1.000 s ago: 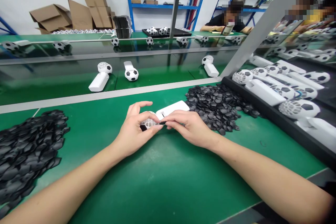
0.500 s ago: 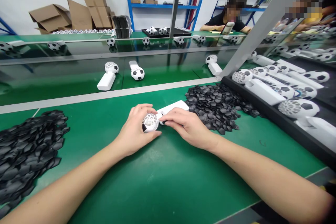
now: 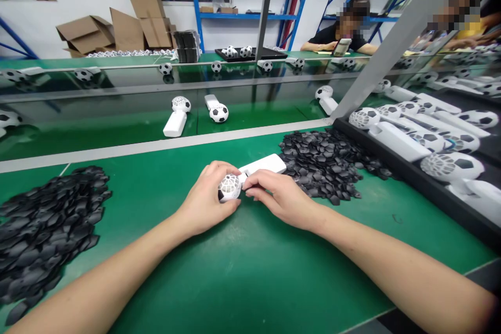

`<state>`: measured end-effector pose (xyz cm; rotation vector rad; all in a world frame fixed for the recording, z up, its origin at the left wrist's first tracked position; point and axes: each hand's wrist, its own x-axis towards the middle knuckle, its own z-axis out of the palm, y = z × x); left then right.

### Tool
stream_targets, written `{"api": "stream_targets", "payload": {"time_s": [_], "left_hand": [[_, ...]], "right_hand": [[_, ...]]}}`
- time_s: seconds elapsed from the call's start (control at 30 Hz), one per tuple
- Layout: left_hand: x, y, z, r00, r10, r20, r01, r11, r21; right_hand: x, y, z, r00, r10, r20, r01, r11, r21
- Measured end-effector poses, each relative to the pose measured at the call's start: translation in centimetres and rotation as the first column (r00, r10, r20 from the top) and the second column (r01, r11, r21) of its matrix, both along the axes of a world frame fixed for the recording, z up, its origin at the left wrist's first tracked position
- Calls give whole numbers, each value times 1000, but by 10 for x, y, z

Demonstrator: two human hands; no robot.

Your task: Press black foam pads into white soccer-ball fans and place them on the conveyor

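Observation:
My left hand point(image 3: 209, 195) is wrapped round the football-shaped head point(image 3: 229, 188) of a white device, thumb in front and fingers behind. The head has an open white lattice on top and black patches at its side. Its flat white handle point(image 3: 266, 164) points away to the right, lying low over the green table. My right hand point(image 3: 279, 195) is closed in a pinch beside the neck between head and handle. What its fingertips hold, if anything, is hidden. Just beyond that hand lies a pile of small black pieces point(image 3: 321, 167).
Another pile of black pieces point(image 3: 50, 229) spreads at the left. A black tray point(image 3: 376, 154) at the right holds several football-headed devices. Beyond a pale rail point(image 3: 117, 148), more devices point(image 3: 175, 122) lie on a green belt. A slanted grey post point(image 3: 391, 57) rises at the right; a person point(image 3: 340, 34) sits across.
The view has shifted slightly, so most things appear further right and lower. Another ball shows at the belt's left edge. Both hands stay at the same device with almost the same grip.

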<state>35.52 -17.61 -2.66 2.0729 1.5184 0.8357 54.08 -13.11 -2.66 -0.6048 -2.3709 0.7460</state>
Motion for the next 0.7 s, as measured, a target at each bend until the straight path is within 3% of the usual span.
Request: {"api": "stream_targets", "payload": {"time_s": [0.13, 0.33, 0.7], "left_hand": [[0, 1, 0, 1000, -5, 3, 5, 1000, 2], [1, 1, 1, 1000, -4, 2, 4, 1000, -11], [3, -1, 3, 1000, -13, 26, 13, 1000, 5]], "right_hand": [[0, 0, 0, 998, -17, -58, 20, 998, 55], [-2, -2, -1, 998, -45, -54, 42, 998, -48], [-11, 2, -7, 995, -57, -87, 55, 998, -20]]}}
